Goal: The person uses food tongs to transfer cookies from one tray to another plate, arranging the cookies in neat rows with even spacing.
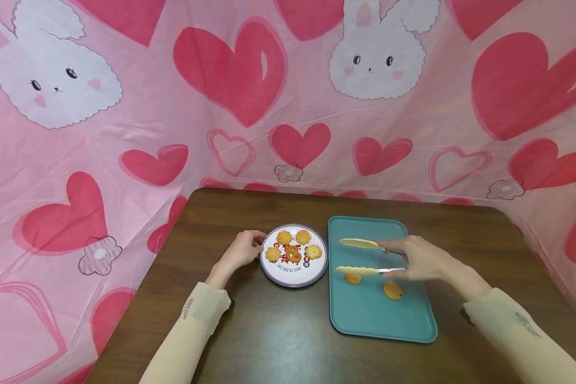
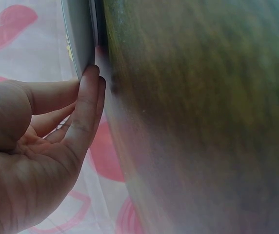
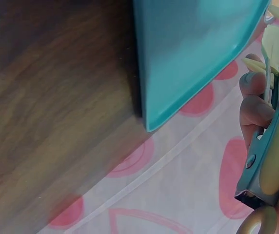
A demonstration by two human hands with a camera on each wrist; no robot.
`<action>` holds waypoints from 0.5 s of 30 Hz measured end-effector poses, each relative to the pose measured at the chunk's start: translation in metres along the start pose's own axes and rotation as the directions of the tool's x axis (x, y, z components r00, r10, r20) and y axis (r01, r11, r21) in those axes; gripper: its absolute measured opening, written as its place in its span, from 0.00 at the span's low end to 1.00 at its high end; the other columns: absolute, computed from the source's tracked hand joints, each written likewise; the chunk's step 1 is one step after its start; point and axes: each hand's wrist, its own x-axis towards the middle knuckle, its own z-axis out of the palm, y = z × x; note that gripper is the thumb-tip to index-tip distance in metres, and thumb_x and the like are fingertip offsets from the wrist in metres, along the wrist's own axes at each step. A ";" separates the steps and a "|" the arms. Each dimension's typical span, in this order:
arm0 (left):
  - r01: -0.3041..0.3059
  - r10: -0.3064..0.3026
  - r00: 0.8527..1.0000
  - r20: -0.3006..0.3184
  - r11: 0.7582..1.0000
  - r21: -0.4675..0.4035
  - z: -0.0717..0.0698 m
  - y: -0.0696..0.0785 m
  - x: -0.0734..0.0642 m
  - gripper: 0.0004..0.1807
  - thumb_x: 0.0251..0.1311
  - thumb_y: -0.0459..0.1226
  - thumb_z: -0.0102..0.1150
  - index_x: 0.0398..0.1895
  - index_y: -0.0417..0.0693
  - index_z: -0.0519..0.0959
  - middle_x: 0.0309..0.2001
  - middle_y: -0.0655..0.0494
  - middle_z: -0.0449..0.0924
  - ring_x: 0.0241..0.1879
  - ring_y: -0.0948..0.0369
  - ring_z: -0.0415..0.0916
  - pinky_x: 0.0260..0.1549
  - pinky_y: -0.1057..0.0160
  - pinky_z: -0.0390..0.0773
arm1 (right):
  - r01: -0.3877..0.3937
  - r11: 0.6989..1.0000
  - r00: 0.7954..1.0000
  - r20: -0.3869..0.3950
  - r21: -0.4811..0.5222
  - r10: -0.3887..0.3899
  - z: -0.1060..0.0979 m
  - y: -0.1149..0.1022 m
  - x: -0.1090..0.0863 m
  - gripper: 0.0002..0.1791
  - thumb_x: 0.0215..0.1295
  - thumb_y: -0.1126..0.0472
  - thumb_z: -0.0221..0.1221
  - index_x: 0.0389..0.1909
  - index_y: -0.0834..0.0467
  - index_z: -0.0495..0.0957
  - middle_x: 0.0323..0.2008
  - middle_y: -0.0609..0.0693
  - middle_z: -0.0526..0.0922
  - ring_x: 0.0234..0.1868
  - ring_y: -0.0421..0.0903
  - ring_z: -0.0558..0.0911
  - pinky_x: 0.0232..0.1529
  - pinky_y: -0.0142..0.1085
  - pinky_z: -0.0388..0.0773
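Note:
My left hand [image 1: 242,249] pinches the left rim of a round white plate [image 1: 293,276], thumb on top and fingers below in the left wrist view. Several cookies [image 1: 284,238] lie on the plate, one of them pretzel-shaped [image 1: 293,254] in the middle. With my right hand [image 1: 427,260] I grip a pair of tongs [image 3: 272,146] with cream tips and metal arms. Its two tips are spread apart over the teal tray [image 1: 379,322], nothing between them. On the tray, a swirled cookie [image 1: 352,279] shows just below the nearer tip, and a flat round cookie [image 1: 392,290] lies to its right.
Plate and tray stand side by side on a dark wooden table [image 1: 269,330], the tray on the right. Behind the table and along its sides hangs a pink cloth [image 1: 307,112] printed with hearts and rabbits.

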 end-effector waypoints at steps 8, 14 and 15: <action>-0.008 0.008 1.000 0.003 1.000 0.002 0.000 0.000 0.001 0.19 0.65 0.28 0.61 0.59 0.38 0.78 0.46 0.45 0.80 0.38 0.55 0.77 0.37 0.60 0.83 | -0.009 1.000 1.000 -0.014 -0.006 0.008 0.007 0.003 -0.015 0.47 0.50 0.31 0.69 0.67 0.54 0.74 0.51 0.47 0.85 0.22 0.33 0.66 0.26 0.30 0.70; -0.017 0.017 1.000 -0.001 1.000 0.008 0.000 -0.001 0.001 0.19 0.64 0.28 0.61 0.59 0.38 0.79 0.46 0.45 0.80 0.38 0.55 0.77 0.37 0.60 0.83 | -0.025 1.000 0.999 -0.031 -0.009 0.025 0.013 0.001 -0.024 0.47 0.50 0.30 0.68 0.67 0.55 0.74 0.59 0.50 0.81 0.47 0.39 0.80 0.45 0.42 0.80; -0.017 0.017 1.000 -0.002 1.000 0.010 0.000 -0.001 0.001 0.19 0.64 0.28 0.61 0.59 0.38 0.79 0.46 0.45 0.80 0.38 0.55 0.77 0.37 0.60 0.83 | -0.023 1.000 0.999 -0.033 -0.004 0.023 0.014 0.001 -0.025 0.47 0.50 0.31 0.69 0.67 0.55 0.74 0.59 0.50 0.80 0.48 0.40 0.80 0.45 0.44 0.81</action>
